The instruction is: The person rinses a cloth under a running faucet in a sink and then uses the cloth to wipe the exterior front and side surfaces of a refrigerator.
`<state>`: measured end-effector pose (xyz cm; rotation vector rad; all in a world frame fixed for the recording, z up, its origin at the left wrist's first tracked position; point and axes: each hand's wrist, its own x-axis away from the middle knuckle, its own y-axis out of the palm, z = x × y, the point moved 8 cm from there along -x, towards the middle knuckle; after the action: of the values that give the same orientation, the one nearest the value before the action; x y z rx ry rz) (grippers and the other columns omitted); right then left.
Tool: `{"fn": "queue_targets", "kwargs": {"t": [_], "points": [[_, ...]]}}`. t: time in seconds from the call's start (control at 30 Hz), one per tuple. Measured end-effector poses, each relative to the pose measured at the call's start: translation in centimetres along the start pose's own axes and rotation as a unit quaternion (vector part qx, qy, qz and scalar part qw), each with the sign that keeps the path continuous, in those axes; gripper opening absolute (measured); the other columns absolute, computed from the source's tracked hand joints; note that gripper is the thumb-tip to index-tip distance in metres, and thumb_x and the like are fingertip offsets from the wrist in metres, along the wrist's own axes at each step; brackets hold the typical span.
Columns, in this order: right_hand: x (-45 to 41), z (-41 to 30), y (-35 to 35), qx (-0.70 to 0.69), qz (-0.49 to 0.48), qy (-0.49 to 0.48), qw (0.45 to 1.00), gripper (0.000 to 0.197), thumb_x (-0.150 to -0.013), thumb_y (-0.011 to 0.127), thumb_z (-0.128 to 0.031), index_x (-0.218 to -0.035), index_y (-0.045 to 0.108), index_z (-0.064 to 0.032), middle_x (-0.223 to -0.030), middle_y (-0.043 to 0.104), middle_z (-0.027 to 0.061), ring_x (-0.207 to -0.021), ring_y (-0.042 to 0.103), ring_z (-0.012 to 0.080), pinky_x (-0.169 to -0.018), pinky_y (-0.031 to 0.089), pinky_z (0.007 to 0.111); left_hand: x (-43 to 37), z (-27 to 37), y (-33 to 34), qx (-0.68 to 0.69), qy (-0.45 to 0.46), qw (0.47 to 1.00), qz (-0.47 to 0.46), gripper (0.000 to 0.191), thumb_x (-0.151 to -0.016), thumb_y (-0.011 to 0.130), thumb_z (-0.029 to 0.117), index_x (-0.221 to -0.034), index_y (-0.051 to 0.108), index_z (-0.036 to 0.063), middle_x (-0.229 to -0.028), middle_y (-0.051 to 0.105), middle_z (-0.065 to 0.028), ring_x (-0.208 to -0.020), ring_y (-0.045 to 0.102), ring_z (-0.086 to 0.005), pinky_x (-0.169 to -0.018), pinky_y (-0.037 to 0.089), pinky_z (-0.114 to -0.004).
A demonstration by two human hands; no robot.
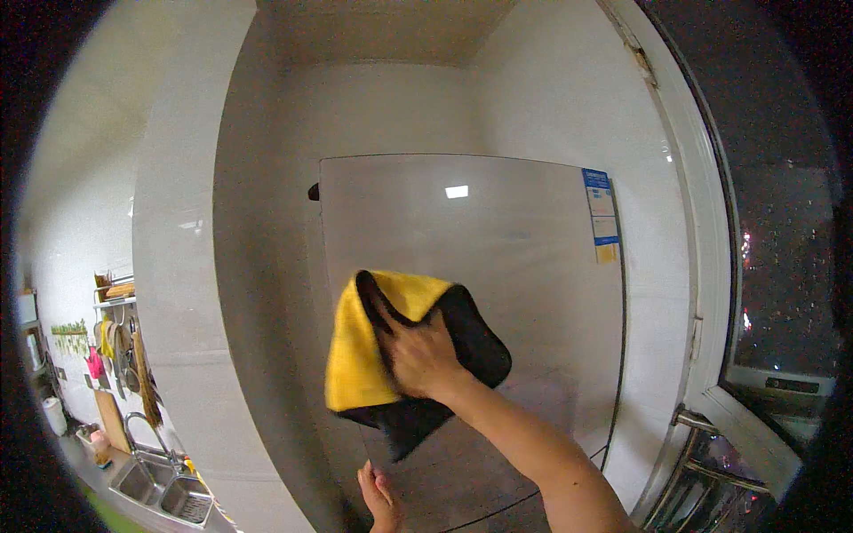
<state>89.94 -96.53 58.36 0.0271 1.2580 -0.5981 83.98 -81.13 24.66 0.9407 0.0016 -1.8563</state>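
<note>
My right hand [423, 353] presses a cloth [356, 353], yellow on one side and black on the other, against a glossy grey refrigerator door [520, 280]. The cloth is bunched under my fingers, with a black corner hanging below and a flap folded out to the right. Low in the picture, my left hand [381, 496] grips the left edge of the door; part of its fingers is hidden. A blue and white label [601, 210] with writing is stuck at the door's upper right. A lamp's reflection shines near the top.
The refrigerator stands in a recess between a white wall column [180, 266] and a tiled wall [580, 113]. At right is a window frame [706, 266] with a metal rail [713, 473]. A double steel sink [160, 486] and a rack with hanging utensils [120, 333] lie far left.
</note>
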Motion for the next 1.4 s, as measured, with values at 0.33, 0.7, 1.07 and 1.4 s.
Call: {"fn": "queue_targets", "kwargs": {"t": [0.33, 0.7, 1.07, 1.4], "points": [[-12.3, 4.3, -8.7, -0.004, 0.149, -0.039, 0.988, 0.055, -0.082, 0.043, -0.047, -0.133, 0.033, -0.0290, -0.141, 0.026, 0.0100, -0.112, 0.046, 0.0340, -0.095, 0.024, 0.061, 1.9, 6.6, 2.4, -0.272, 0.187, 0.943, -0.039, 0.041, -0.094, 0.039, 0.029, -0.125, 0.041, 0.0032, -0.116, 0.047, -0.0103, -0.094, 0.052, -0.0211, -0.079, 0.041, -0.029], [-3.2, 26.2, -10.1, 0.069, 0.146, 0.161, 0.974, 0.058, -0.081, 0.047, -0.047, -0.128, 0.040, -0.0137, -0.141, 0.025, 0.0100, -0.113, 0.046, 0.0327, -0.094, 0.030, 0.056, 0.3, -2.9, -2.3, -0.039, 0.007, 0.999, 0.030, 0.042, -0.091, 0.042, 0.041, -0.112, 0.047, 0.0057, -0.069, 0.051, -0.0008, -0.059, 0.047, -0.0082, -0.053, 0.039, -0.025], [19.7, 32.7, -4.8, -0.064, 0.217, 0.403, 0.887, 0.049, -0.080, 0.049, -0.038, -0.123, 0.044, -0.0145, -0.139, 0.027, 0.0133, -0.112, 0.045, 0.0332, -0.090, 0.030, 0.058, 0.5, -0.5, -0.7, 0.079, 0.006, 0.997, -0.004, 0.034, -0.094, 0.036, 0.038, -0.106, 0.046, 0.0083, -0.062, 0.040, 0.0021, -0.050, 0.035, -0.0058, -0.046, 0.032, -0.024], [18.9, 15.7, 0.9, -0.001, 0.042, 0.247, 0.968, 0.042, -0.079, 0.050, -0.030, -0.119, 0.049, -0.0153, -0.137, 0.029, 0.0162, -0.111, 0.045, 0.0337, -0.087, 0.031, 0.059, 1.7, 4.6, 1.7, 0.021, 0.032, 0.992, 0.121, 0.034, -0.094, 0.036, 0.037, -0.098, 0.048, 0.0057, -0.060, 0.037, 0.0030, -0.045, 0.030, -0.0057, -0.043, 0.028, -0.023]]}}
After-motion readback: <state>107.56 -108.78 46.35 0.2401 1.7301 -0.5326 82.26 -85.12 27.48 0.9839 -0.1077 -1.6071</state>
